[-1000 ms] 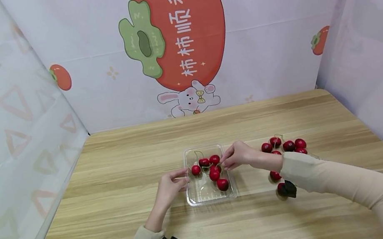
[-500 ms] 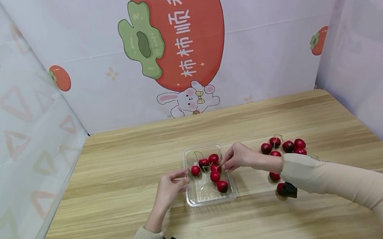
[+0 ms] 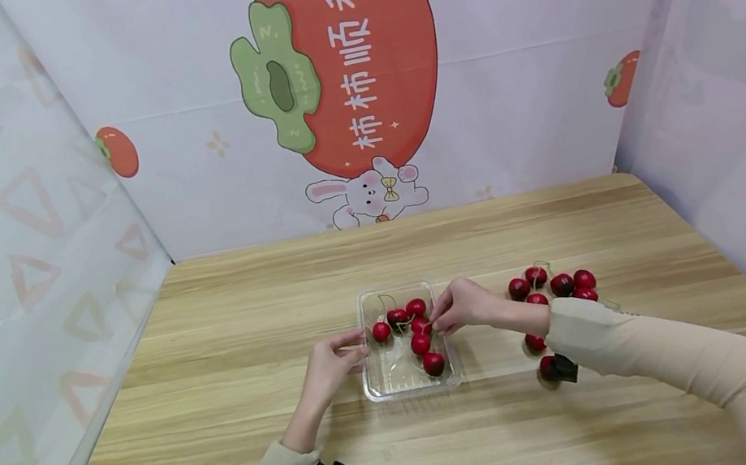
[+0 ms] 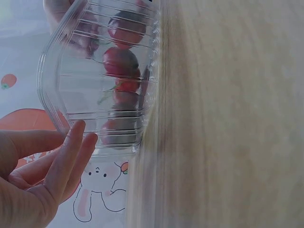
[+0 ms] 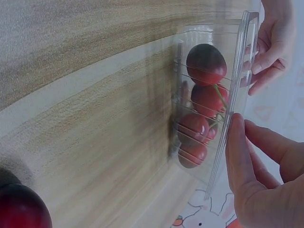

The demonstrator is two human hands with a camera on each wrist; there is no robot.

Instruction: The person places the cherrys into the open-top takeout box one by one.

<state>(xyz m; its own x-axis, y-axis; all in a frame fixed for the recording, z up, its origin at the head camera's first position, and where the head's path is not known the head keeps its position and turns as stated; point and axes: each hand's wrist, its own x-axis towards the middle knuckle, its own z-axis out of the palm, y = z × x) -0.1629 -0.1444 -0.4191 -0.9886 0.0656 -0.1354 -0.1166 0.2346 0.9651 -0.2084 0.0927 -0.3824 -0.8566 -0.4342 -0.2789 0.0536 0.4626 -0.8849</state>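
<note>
A clear plastic box (image 3: 398,380) with several red cherries (image 5: 205,64) in it stands on the table. Their green stems show among them. My left hand (image 3: 330,363) steadies the box from the left. In the left wrist view its straight fingers (image 4: 71,147) lie against the outer wall, just below the rim. At the opposite rim is my right hand (image 3: 462,304), thumb and index fingertips brought together. They pinch a thin cherry stem (image 3: 428,330) at the box's edge, its cherry still low inside with the others.
Several loose cherries (image 3: 563,285) lie on the wooden table (image 3: 225,323) to the right, some partly hidden by the right forearm and sleeve (image 3: 628,338). Printed cloth (image 3: 503,79) hangs behind the table and along both sides.
The cherries by the right fingertips have shifted slightly within the box. Both hands stay nearly where they were, and the box has hardly moved.
</note>
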